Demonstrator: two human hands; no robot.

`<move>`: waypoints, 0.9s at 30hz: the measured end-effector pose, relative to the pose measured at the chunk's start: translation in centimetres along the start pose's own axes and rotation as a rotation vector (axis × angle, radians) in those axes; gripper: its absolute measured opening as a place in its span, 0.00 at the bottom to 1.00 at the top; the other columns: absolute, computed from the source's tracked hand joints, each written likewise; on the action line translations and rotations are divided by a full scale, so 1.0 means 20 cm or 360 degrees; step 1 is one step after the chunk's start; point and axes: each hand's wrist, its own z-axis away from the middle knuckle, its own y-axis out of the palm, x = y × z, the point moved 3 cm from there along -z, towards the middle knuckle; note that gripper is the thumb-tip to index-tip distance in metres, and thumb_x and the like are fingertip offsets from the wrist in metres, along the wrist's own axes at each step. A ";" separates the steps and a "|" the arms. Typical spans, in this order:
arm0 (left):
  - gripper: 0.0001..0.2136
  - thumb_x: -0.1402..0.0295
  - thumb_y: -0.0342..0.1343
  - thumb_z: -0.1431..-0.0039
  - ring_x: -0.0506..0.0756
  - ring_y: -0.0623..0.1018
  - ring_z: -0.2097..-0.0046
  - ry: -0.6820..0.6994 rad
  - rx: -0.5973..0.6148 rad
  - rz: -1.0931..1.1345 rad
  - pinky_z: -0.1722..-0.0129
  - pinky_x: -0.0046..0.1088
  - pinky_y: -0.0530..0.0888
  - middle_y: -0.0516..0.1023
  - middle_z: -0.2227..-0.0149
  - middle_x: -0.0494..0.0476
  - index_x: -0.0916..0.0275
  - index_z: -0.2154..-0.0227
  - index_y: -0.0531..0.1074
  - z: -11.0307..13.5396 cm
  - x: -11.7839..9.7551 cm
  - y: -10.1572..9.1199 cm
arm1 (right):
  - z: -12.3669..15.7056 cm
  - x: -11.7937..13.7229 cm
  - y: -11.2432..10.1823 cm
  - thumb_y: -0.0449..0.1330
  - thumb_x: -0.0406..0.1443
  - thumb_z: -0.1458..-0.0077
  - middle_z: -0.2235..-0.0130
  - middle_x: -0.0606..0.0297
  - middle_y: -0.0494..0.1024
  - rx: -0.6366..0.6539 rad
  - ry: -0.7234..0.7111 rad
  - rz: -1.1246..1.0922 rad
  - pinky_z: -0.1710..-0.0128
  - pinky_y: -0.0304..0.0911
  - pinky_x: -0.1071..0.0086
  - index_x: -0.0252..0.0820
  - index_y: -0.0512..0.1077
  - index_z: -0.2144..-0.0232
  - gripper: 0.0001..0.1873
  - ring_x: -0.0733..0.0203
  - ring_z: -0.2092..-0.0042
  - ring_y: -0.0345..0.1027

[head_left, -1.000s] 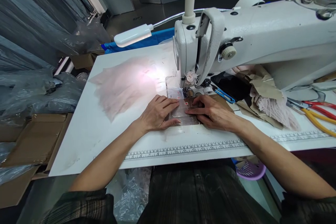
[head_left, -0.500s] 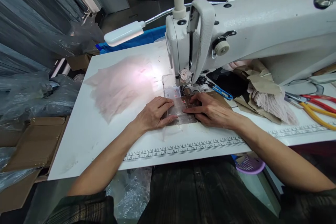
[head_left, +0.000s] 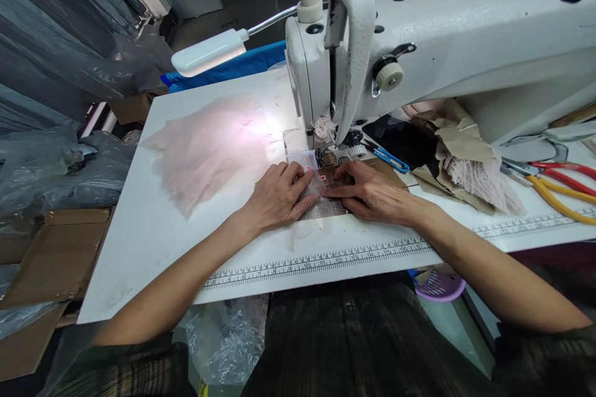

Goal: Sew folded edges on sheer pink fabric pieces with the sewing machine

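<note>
At the sewing machine (head_left: pixel 426 49), a thin see-through fabric (head_left: pixel 320 207) lies over a brown, clear-coated plate by the presser foot (head_left: pixel 321 158). My left hand (head_left: pixel 277 195) presses down the fabric's left side, fingers bent and thumb close to the forefinger. From the right, my right hand (head_left: pixel 372 192) bears on it with the forefinger pointing left and the other fingers curled. A small red-and-white mark (head_left: pixel 323 177) shows between the hands. The needle tip is too small to make out.
A sheer pink cloth (head_left: pixel 200 149) spreads over the left of the white table (head_left: pixel 135 248), under a lamp (head_left: pixel 209 53). Blue thread snips (head_left: pixel 391 160), brown paper scraps (head_left: pixel 459 136) and yellow-and-red-handled tools (head_left: pixel 559 189) lie right. A printed ruler (head_left: pixel 321 259) runs along the front edge.
My left hand has slid a little forward and inward, its thumb now nearer my right forefinger. My right hand stays almost in place. The whole view has shifted slightly.
</note>
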 end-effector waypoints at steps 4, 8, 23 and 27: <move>0.20 0.57 0.45 0.33 0.60 0.70 0.59 0.0092 0.0187 -0.0066 0.60 0.39 0.69 0.72 0.52 0.69 0.69 0.50 0.69 -0.03 0.00 -0.03 | 0.00 -0.01 0.01 0.52 0.31 0.39 0.55 0.55 0.68 -0.0015 0.0000 0.0019 0.50 0.66 0.53 0.50 0.76 0.51 0.19 0.51 0.51 0.63; 0.22 0.56 0.47 0.35 0.61 0.70 0.59 0.0189 0.0247 -0.0106 0.60 0.40 0.67 0.69 0.43 0.66 0.68 0.49 0.70 -0.06 0.04 -0.03 | 0.00 -0.01 0.02 0.52 0.30 0.40 0.55 0.54 0.68 -0.0045 0.0018 0.0007 0.50 0.65 0.52 0.47 0.77 0.52 0.19 0.50 0.52 0.63; 0.22 0.56 0.51 0.38 0.61 0.70 0.57 0.0189 0.0056 0.0135 0.59 0.41 0.65 0.72 0.44 0.64 0.68 0.49 0.71 -0.09 0.17 0.03 | -0.02 -0.02 0.04 0.53 0.33 0.38 0.57 0.55 0.68 -0.0127 0.0222 0.0059 0.53 0.68 0.57 0.44 0.76 0.50 0.17 0.53 0.56 0.66; 0.22 0.56 0.51 0.38 0.61 0.70 0.57 0.0194 0.0060 0.0114 0.58 0.41 0.65 0.72 0.44 0.65 0.68 0.48 0.71 -0.10 0.17 0.04 | -0.02 -0.03 0.04 0.54 0.33 0.38 0.57 0.54 0.68 -0.0127 0.0216 0.0057 0.53 0.68 0.56 0.43 0.75 0.50 0.17 0.52 0.56 0.66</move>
